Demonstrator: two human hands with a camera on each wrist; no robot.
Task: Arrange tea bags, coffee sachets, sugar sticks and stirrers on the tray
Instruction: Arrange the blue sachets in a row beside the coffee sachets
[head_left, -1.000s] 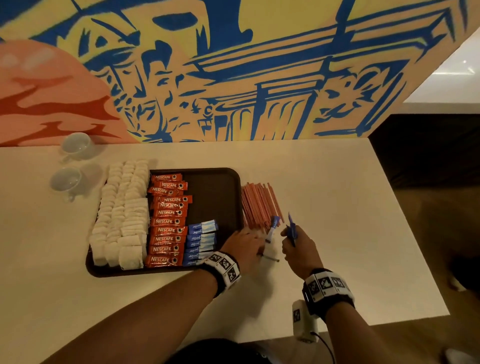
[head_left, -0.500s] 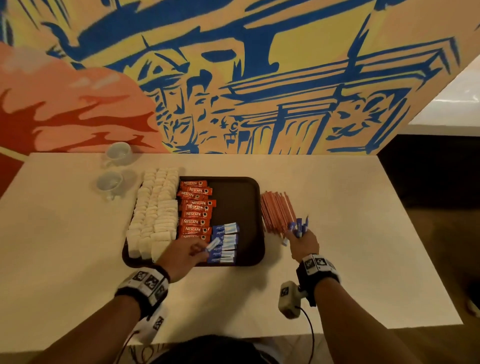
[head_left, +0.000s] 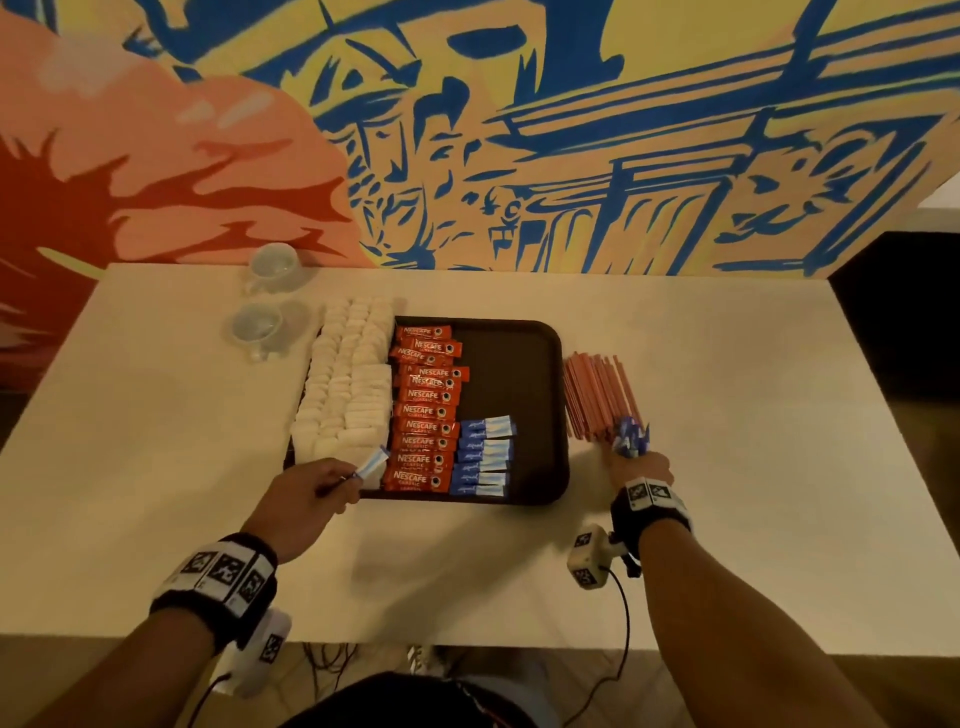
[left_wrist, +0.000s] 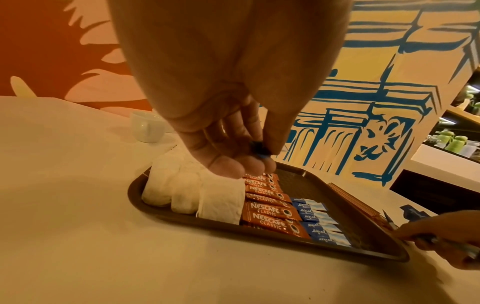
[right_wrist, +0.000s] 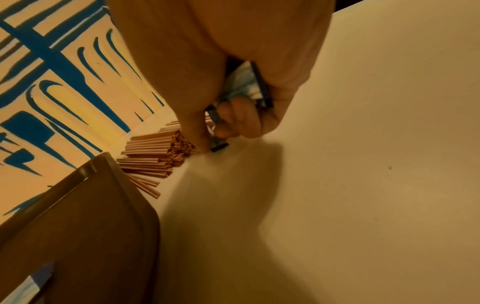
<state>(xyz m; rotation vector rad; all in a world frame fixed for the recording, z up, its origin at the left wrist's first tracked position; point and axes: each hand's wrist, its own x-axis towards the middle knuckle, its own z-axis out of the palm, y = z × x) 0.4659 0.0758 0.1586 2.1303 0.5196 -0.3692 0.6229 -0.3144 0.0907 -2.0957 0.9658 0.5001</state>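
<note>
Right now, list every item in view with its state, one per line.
Tray: on table, right part bare.
Tea bags: stacked in rows on tray's left.
Coffee sachets: one column on tray.
Blue sugar sticks: short column on tray.
Stirrers: piled on table, off tray.
Cups: two on the table, beside the tray.
Left hand: pinches one sugar stick.
Right hand: grips a sugar stick bundle.

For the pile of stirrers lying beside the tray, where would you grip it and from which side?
Best guess: grip the stirrers across the middle of their length, from above, fingers closing from both long sides. They lie flat on the table, roughly parallel and fanned, close against the tray rim, so coming in from the tray's side looks cramped. The right hand, nearest, already holds sugar sticks.
</note>
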